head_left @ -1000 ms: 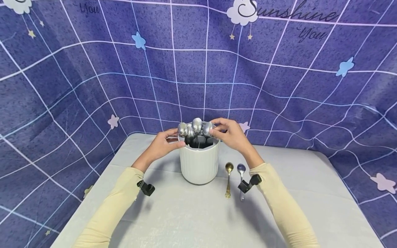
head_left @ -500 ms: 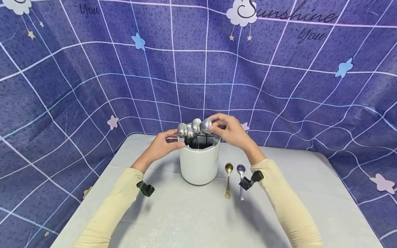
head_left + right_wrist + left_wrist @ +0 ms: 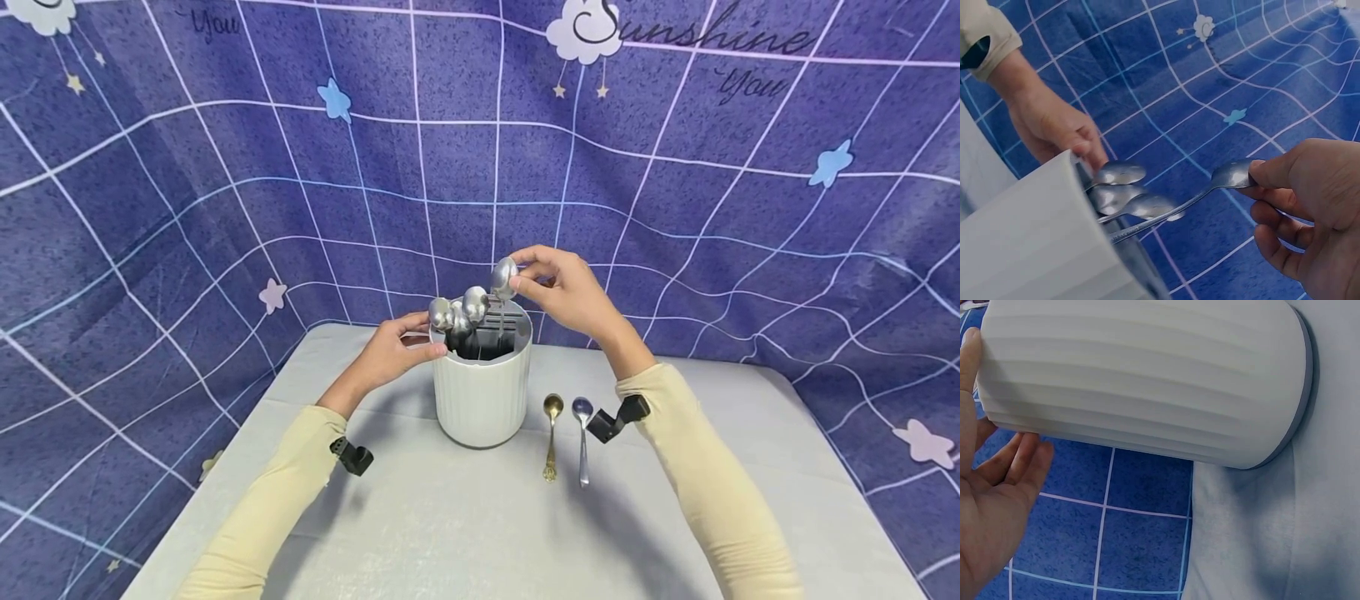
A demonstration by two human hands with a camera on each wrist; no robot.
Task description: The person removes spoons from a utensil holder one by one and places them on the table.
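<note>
My right hand [image 3: 567,289] pinches a silver spoon [image 3: 1232,174] by its bowl between thumb and fingers. The spoon's handle slants down into a white ribbed utensil holder [image 3: 482,407], its lower end hidden inside. My left hand [image 3: 392,357] grips the holder at its upper left side, thumb at the front of the rim and fingers farther back. Several other silver spoons [image 3: 476,305] stand bowl-up in the holder, close to the left fingertips. In the left wrist view, the holder's ribbed wall [image 3: 1147,381] lies between thumb and fingers.
On the grey-white tablecloth [image 3: 450,533], a gold spoon [image 3: 551,437] and a small silver spoon [image 3: 583,446] lie side by side, right of the holder. A blue-purple grid-patterned curtain [image 3: 465,158] rises behind the table and along its sides.
My right hand has risen with the silver spoon, whose bowl now sits above the others and shows more handle. My left hand has stayed at the holder's rim.
</note>
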